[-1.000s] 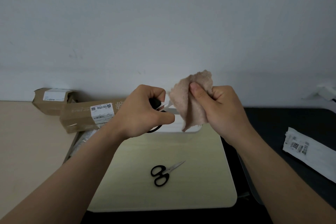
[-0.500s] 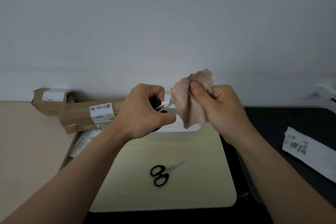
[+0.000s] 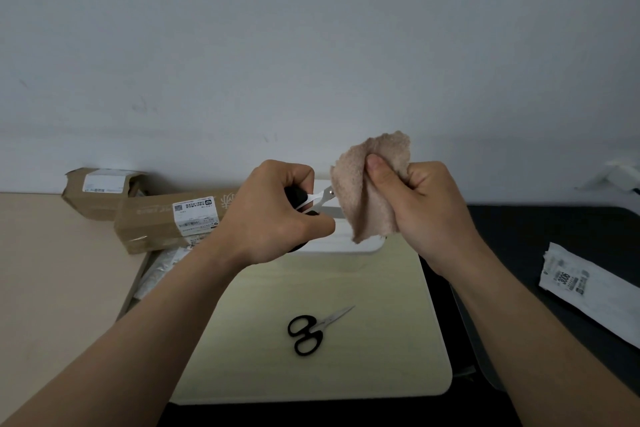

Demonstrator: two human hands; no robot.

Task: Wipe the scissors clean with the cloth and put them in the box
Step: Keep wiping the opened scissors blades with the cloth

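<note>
Step in hand, as I judge it: wiping the first pair.

1. The left hand (image 3: 273, 215) grips the black handles of the held scissors (image 3: 320, 199) with its fingers curled tight round them. It holds them in the air above the far end of the pale board (image 3: 346, 374), blades pointing right.
2. The right hand (image 3: 426, 204) pinches the bunched pink-beige cloth (image 3: 367, 191), with the thumb pressed on its front face and the other fingers curled behind.
3. The cloth covers the blade tips. Only a short stretch of metal near the pivot shows between the two hands.

Next move, as I read it:

- Draw the folded cloth along both blade faces from pivot to tip, fingertips off the cutting edges.
- Carry the pair to the white box (image 3: 346, 243), which sits just behind and below the hands. They hide most of it, so I cannot tell what it contains.

Count from my view:

- Scissors: two. One pair is held. The second scissors (image 3: 311, 329) lie flat on the board, blades closed, black handles toward me, touched by neither hand and not yet wiped by my estimate.
- Cloth: one.
- White box: one.
- Cardboard parcels: two, one (image 3: 100, 191) by the wall at left and one (image 3: 173, 218) just in front of it.
- White labelled bag (image 3: 588, 288): one, on the dark mat (image 3: 554, 236) at right.
</note>
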